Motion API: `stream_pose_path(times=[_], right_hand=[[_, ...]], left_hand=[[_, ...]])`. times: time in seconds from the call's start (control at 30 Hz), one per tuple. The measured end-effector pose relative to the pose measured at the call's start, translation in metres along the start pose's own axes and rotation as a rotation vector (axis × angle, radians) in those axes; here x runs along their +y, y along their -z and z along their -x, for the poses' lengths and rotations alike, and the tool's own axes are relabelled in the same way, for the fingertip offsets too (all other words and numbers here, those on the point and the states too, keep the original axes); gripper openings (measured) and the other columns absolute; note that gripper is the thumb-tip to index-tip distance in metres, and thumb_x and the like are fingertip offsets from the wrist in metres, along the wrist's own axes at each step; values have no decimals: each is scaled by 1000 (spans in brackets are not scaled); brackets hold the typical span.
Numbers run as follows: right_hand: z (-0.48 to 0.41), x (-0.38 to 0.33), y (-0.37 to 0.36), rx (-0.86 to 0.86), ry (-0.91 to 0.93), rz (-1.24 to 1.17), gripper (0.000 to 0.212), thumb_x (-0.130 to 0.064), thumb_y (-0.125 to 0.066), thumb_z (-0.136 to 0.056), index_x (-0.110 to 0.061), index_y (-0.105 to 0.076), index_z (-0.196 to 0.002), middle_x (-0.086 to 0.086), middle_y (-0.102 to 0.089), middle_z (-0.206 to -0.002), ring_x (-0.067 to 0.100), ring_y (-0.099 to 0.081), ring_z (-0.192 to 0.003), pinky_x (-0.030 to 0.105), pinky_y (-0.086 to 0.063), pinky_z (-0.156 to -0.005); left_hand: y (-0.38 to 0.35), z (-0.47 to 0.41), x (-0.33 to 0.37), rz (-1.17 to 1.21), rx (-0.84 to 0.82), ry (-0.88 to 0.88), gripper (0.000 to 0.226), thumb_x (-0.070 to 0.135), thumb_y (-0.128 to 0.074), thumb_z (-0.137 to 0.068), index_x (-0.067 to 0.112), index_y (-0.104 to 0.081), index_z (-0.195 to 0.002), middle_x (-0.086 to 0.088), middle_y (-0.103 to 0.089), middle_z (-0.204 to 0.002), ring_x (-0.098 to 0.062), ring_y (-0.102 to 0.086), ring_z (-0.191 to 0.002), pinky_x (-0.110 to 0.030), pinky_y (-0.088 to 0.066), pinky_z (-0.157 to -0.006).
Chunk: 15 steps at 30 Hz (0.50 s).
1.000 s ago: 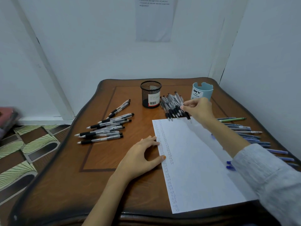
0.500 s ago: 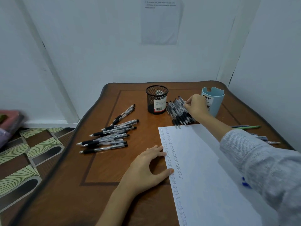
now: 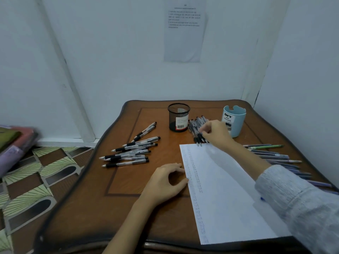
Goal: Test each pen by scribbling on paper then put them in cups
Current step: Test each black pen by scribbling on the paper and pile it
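Many pens (image 3: 194, 126) piled between black cup (image 3: 178, 118) and blue cup (image 3: 237, 123). Right hand (image 3: 216, 133) back on pile, fingers (image 3: 205, 129) curled; can't tell if I pinch one. Left hand (image 3: 163, 182) open, pressing paper (image 3: 229, 198). Next test soon.

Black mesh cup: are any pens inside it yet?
No pen shows above the rim of the black mesh cup, and light passes through its upper mesh. Its bottom is dark and partly covered by the label, so that part is unseen.

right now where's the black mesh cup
In the head view, the black mesh cup stands far-middle on the table, just left of the pen pile.
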State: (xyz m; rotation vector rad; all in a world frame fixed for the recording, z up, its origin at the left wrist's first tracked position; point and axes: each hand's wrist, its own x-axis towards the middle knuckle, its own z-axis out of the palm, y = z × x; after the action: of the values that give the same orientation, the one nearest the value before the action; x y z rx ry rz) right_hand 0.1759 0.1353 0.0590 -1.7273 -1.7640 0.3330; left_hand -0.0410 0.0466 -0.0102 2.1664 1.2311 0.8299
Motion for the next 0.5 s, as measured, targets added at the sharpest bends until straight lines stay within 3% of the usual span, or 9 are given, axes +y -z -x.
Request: stream_pose_path(times=[0.07,0.13,0.2,0.3,0.5], right_hand=[[15,-12,-4,-66,24,-35,17,-4,-59,-90,-13,-72,-96,0,-67,-93,12,-60,-87,31,-50,-90],[29,-24,-10,-114,46,-72,18,-4,-59,-91,-13,-72,-98,-2,-65,-91,10,-60,-87,21,-49,-81],[38,-33,-19,-140,81,-93,19,-4,-58,-91,-12,-73,-98,-1,-67,-93,4,-58,-80,10,-43,-68],[46,-45,-36,-192,103,-118,19,-4,-58,-90,-13,-74,-96,-1,-67,-93,0,-54,-70,5,-38,-55],[51,-76,-77,-265,150,-174,18,-9,-62,-90,-19,-71,-101,-4,-63,-101,5,-56,-84,10,-45,-67]], left_hand=[[2,6,3,-13,148,-5,21,32,-68,-85,25,-70,-104,14,-66,-113,3,-56,-108,-33,-50,-94],[7,13,7,-8,286,17,16,28,-64,-87,23,-71,-100,15,-67,-103,2,-59,-99,-29,-53,-86],[19,21,7,-66,318,44,17,27,-61,-89,25,-70,-104,16,-66,-107,4,-56,-102,-21,-48,-90],[41,38,-8,-221,305,85,23,28,-60,-90,25,-66,-111,12,-63,-117,-2,-53,-112,-18,-38,-95],[69,73,-48,-251,254,230,34,30,-62,-91,18,-63,-122,3,-52,-138,-8,-42,-130,-20,-28,-106]])
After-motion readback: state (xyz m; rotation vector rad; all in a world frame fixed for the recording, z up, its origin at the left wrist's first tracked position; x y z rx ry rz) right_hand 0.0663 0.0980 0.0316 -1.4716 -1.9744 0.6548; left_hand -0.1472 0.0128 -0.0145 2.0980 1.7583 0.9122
